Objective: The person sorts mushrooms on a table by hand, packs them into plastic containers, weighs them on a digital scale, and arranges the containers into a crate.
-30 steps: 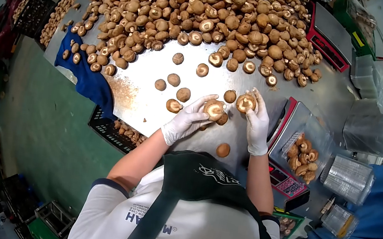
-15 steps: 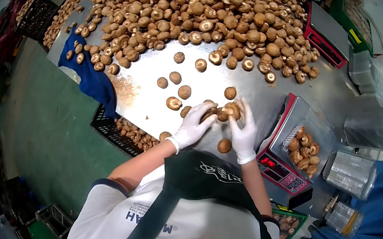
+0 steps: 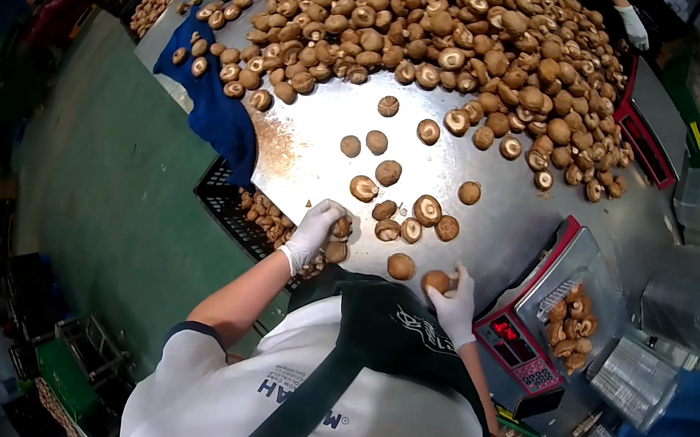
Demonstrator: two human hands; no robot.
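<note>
In a white glove, my left hand (image 3: 311, 236) is closed on a brown mushroom (image 3: 340, 228) at the table's near left edge, by the black crate. Another mushroom (image 3: 336, 251) lies just below those fingers. My gloved right hand (image 3: 453, 306) grips a round mushroom (image 3: 435, 281) at the near edge of the table, left of the red scale. Between the hands sits a single mushroom (image 3: 400, 267). Farther up is a loose cluster, including a large mushroom (image 3: 427, 211) with its stem side showing.
A big mushroom heap (image 3: 418, 19) covers the far table. The scale (image 3: 523, 337) at right bears a clear tray of mushrooms (image 3: 572, 322). Below the left edge is a black crate (image 3: 220, 202); a blue cloth (image 3: 219, 120) hangs there. Another person's gloved hand (image 3: 634, 27) shows at top right.
My hands have moved apart from the mushrooms they were handling together. The left went to the table's left edge, the right nearer my body. The view has shifted, and another person's hand has appeared.
</note>
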